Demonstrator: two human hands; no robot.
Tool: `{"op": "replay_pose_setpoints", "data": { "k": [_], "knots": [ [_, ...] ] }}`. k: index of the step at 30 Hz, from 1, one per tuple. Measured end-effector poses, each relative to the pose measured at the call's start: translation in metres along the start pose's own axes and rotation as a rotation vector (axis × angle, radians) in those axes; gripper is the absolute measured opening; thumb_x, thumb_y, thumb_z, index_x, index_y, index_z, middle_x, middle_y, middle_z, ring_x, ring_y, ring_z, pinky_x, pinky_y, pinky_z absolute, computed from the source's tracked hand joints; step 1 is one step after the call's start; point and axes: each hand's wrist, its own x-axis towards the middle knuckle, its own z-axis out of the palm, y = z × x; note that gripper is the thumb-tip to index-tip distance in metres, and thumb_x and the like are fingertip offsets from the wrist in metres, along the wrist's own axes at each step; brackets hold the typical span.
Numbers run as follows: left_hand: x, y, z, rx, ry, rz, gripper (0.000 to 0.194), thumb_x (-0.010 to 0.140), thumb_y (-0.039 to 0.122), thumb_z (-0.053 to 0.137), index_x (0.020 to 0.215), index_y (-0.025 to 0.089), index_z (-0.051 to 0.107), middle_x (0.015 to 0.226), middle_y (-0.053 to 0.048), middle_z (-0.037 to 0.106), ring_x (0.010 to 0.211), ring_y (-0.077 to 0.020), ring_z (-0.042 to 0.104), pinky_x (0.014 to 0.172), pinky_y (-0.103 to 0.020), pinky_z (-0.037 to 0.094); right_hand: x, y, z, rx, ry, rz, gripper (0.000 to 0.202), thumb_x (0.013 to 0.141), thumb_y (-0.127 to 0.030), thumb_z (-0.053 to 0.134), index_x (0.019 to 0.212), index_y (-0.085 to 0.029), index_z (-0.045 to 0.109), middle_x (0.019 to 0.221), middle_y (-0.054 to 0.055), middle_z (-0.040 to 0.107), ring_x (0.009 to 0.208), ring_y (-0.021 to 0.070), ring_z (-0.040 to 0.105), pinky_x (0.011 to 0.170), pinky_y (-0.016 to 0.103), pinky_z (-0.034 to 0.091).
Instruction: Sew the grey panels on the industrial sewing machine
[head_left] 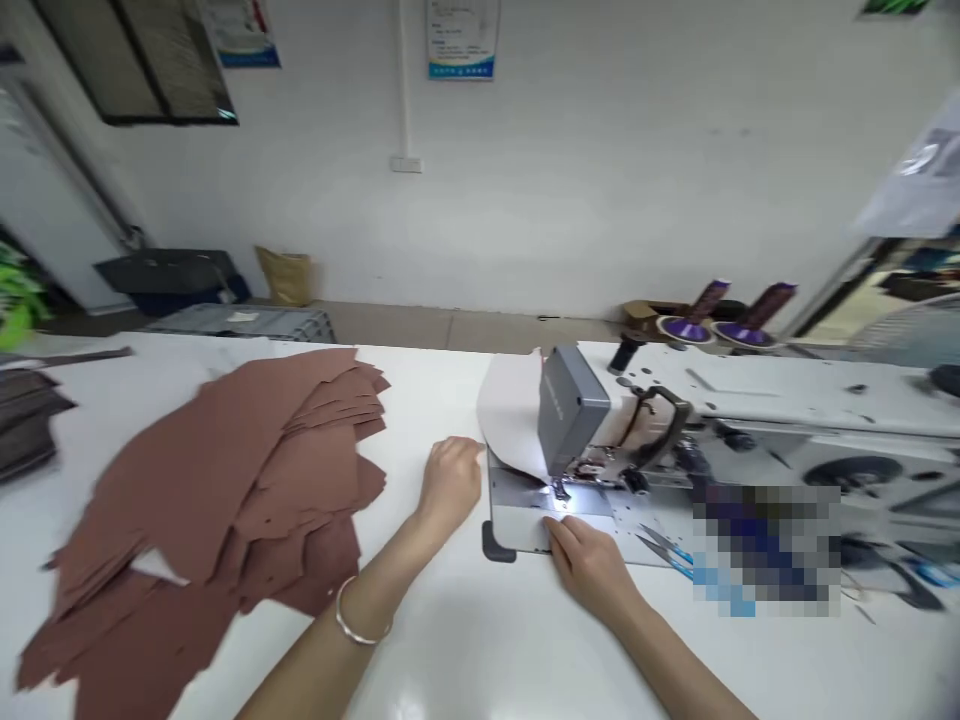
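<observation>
Head camera, looking forward and down: a person's two bare hands work at a sewing machine (pixel 574 410) on a white desk (pixel 442 640). A pale, curved-edged piece of material (pixel 510 405) lies on the desk behind and to the left of the machine's gray head, its near edge reaching toward the lit needle area. The left hand (pixel 452 482), a bracelet (pixel 349 620) on its wrist, has curled fingers at the left edge of this piece; whether they pinch it cannot be told. The right hand (pixel 589 562) lies palm down, fingers together, fingertips on the metal plate (pixel 517 522) just in front of the needle; whether anything is held beneath them cannot be told.

To the left, reddish-brown cut pieces (pixel 202 470) lie in an overlapping, fanned heap. Right of the right hand are blue-handled scissors (pixel 664 548), partly hidden by a pixelated patch. Two thread cones (pixel 769 308) stand behind the machine, before a white wall (pixel 600 200).
</observation>
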Motion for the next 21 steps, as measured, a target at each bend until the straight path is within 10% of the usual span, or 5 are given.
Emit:
{"op": "replay_pose_setpoints", "data": {
  "k": [5,11,17,21],
  "knots": [
    [-0.051,-0.096,-0.110,0.410,0.257,-0.309,0.035,0.086,0.015,0.036,0.111,0.013,0.061,0.115,-0.014,0.062,0.111,-0.0246,0.052,0.098,-0.042,0.039,-0.003,0.003,0.004,0.009,-0.037,0.001,0.029,0.096,-0.021,0.034,0.097,-0.016,0.062,0.069,0.003,0.057,0.057,0.0141,0.054,0.054,0.025,0.037],
    [-0.122,-0.157,-0.160,0.797,-0.100,-0.540,0.045,0.090,0.030,0.030,0.117,0.006,0.058,0.125,-0.023,0.054,0.118,-0.0340,0.047,0.092,-0.048,0.042,-0.003,0.003,0.006,-0.003,-0.049,0.007,0.031,0.096,-0.021,0.032,0.094,-0.017,0.063,0.068,0.003,0.057,0.056,0.0145,0.055,0.052,0.025,0.037],
    [-0.100,-0.156,-0.193,0.596,-0.190,-0.813,0.046,0.089,0.034,0.026,0.115,0.016,0.061,0.101,-0.016,0.068,0.089,-0.0347,0.064,0.076,-0.048,0.048,-0.002,0.001,0.004,-0.014,-0.053,0.031,0.030,0.095,-0.018,0.033,0.093,-0.018,0.063,0.067,0.003,0.057,0.056,0.0142,0.053,0.052,0.025,0.035],
    [-0.070,-0.109,-0.207,0.264,0.095,-0.759,0.039,0.084,0.038,0.038,0.107,0.019,0.063,0.102,-0.012,0.069,0.092,-0.0317,0.063,0.079,-0.044,0.049,0.000,-0.002,0.000,-0.016,-0.016,0.032,0.028,0.093,-0.016,0.034,0.092,-0.017,0.063,0.067,0.003,0.056,0.057,0.0139,0.051,0.053,0.025,0.033]
  ]
}}
